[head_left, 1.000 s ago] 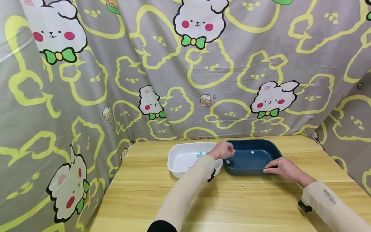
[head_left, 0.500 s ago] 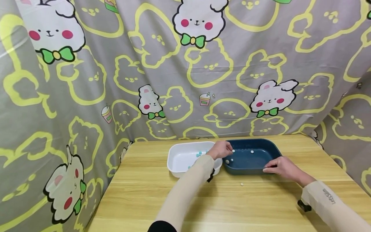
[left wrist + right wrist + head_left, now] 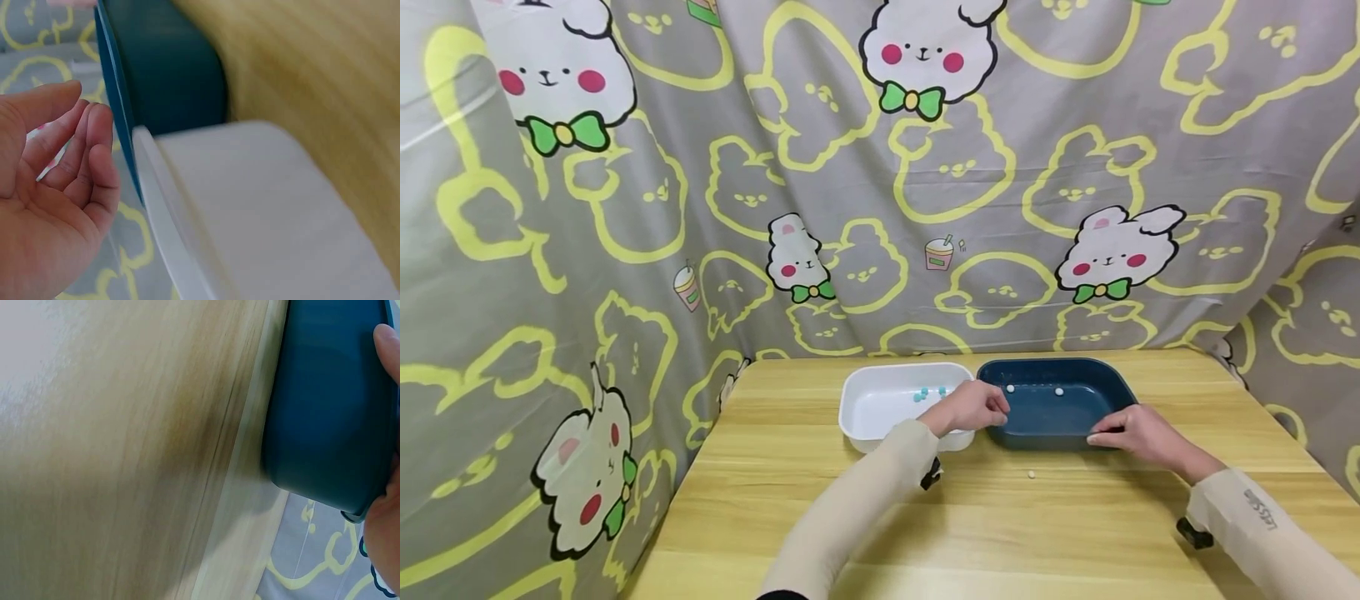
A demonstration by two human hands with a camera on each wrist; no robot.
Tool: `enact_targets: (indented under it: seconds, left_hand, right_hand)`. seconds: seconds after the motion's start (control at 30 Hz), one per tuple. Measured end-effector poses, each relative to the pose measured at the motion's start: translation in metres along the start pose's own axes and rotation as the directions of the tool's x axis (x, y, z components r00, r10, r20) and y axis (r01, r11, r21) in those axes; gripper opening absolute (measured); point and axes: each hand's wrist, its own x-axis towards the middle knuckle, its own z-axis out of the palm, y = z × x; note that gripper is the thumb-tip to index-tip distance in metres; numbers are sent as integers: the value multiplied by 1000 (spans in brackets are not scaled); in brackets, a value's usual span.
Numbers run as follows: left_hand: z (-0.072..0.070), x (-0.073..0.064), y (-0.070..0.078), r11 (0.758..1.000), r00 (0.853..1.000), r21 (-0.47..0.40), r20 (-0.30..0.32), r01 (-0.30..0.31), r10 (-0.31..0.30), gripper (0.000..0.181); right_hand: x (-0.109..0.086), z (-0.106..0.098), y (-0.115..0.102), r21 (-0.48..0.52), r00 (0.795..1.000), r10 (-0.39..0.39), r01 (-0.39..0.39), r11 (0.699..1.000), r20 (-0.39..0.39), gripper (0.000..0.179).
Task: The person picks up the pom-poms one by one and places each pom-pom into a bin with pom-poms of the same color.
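Observation:
My left hand [image 3: 973, 406] hangs over the spot where the white bin [image 3: 880, 435] meets the dark blue bin [image 3: 1052, 442]. In the left wrist view its thumb and loosely bent fingers stand apart with nothing seen between them. Two small white balls [image 3: 1011, 389] lie toward the back of the blue bin; the left fingers cover its near left corner. Several small light-blue balls [image 3: 923, 392] are in the white bin. My right hand [image 3: 1142, 433] pinches the blue bin's rim near its front right corner, thumb outside in the right wrist view [image 3: 389, 350].
One more small white ball [image 3: 1032, 474] lies on the wooden table [image 3: 1000, 533] in front of the blue bin. A patterned grey curtain [image 3: 880, 192] hangs behind the table and along both sides.
My left hand has drawn down toward the near left of the blue bin, away from the white ball beside its fingertips. Two white balls at that corner are now covered. The right hand keeps its grip.

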Motion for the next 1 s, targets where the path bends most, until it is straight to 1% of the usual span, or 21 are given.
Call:
enact_targets:
  seconds: [0.13,0.27,0.33,0.43,0.5,0.63,0.77,0.93,1.0]
  left_hand:
    - [12,-14,8,996,997,41,35,-75,73,14]
    - [27,-24,17,984,988,101,73,-146,139,15]
    - [36,-27,21,978,985,137,87,-158,147,17]
    - [48,-30,22,974,987,171,92,-148,134,19]
    - [55,-29,19,970,989,198,84,-140,125,21]
    - [66,-24,13,956,988,250,55,-153,144,20]
    - [74,-18,9,943,987,292,34,-159,156,15]
    - [82,-14,6,950,994,293,33,-111,106,10]
    - [85,-13,7,958,996,273,32,-91,86,10]
  right_hand:
    - [0,-1,0,1,1000,-8,8,1000,12,11]
    - [-1,-1,0,7,1000,7,-7,1000,19,11]
    - [-1,-1,1,8,1000,12,-12,1000,19,12]
    - [-1,-1,1,8,1000,7,-7,1000,17,13]
    - [0,-1,0,12,1000,1,-2,1000,13,12]
    - [0,-1,-1,6,1000,-12,12,1000,6,13]
    - [0,-1,-1,-4,1000,-23,23,1000,-7,11]
    - [0,-2,-1,-4,1000,-20,20,1000,-2,12]
    - [0,-3,-2,7,1000,-18,18,1000,1,12]
